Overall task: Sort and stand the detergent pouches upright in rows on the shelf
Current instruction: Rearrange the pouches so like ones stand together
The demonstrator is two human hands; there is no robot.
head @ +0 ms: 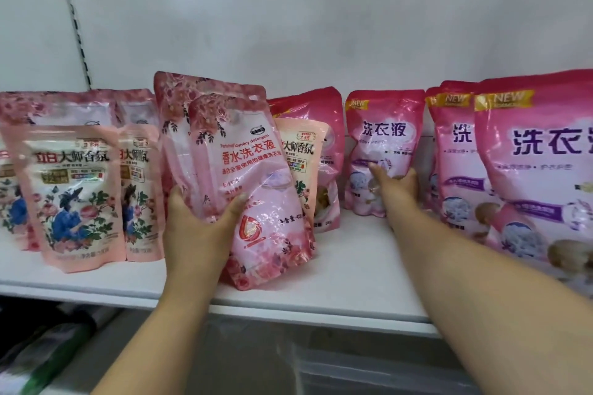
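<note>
My left hand [199,221] grips a pale pink rose-print pouch [256,176] by its lower left side; it stands tilted to the right on the white shelf [353,266]. A second rose-print pouch [179,112] stands right behind it. My right hand [396,184] holds the lower part of a magenta pouch [383,138] standing upright further back. Peach floral pouches [70,196] stand in rows at the left. Bigger magenta pouches [539,163] stand at the right.
Another peach pouch [301,157] and a magenta one [314,106] stand behind the held rose pouch. The shelf's white back panel [321,26] rises behind the rows. Its front edge [288,308] runs below my forearms, with blurred goods on a lower level [48,346].
</note>
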